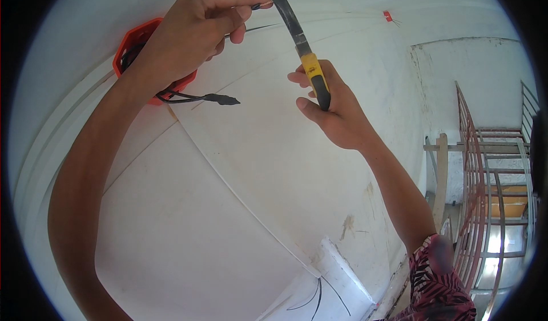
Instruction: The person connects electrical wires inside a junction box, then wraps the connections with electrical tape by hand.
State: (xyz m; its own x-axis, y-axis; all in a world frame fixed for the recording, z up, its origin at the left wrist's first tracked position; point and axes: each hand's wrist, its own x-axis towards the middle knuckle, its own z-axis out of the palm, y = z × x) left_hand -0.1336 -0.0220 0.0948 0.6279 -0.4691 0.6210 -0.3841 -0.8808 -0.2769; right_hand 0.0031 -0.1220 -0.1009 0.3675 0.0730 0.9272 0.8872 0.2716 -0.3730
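My left hand [194, 33] is raised at the upper left, pinching a thin black wire [256, 6] between thumb and forefinger. The wire's end looks bare and coppery at the fingertip. My right hand [334, 107] grips a utility knife [313, 73] by its yellow and black handle. Its dark blade points up, with the tip right beside the wire end and my left forefinger. Behind my left wrist sits an orange-red octagonal junction box [122, 50], partly hidden by the hand. Out of it hangs a black cable with a taped end [222, 99].
White surface panels fill the background. A smaller red box [387, 16] with loose wires is set at the upper right. Several black wires [318, 295] stick out at the bottom. Metal railings [468, 167] and a wooden post [440, 178] stand at the right.
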